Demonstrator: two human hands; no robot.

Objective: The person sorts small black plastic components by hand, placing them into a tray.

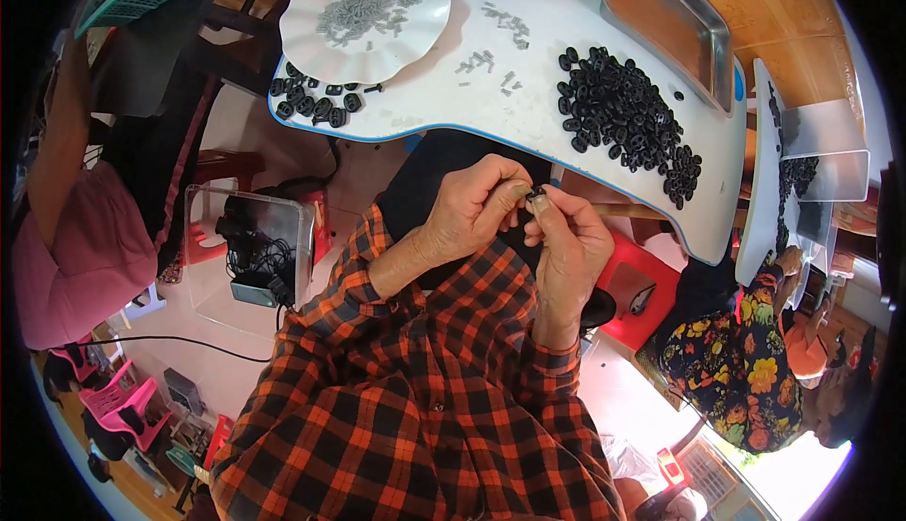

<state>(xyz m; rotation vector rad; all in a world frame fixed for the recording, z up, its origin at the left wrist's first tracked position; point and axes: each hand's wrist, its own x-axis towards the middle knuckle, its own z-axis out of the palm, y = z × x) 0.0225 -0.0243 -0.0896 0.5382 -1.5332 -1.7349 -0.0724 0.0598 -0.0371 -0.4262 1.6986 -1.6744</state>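
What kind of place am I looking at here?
Probably a small hand-assembly workshop. A white worktable holds a heap of small black plastic rings and a white scalloped dish of grey metal pins; both hands pinch one small piece together.

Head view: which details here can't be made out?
- Small black part: mostly hidden by the fingertips of the left hand and right hand; shape unclear.
- Grey pieces on the white plate: too small to identify.
- Metal tray: cut off by the top edge.
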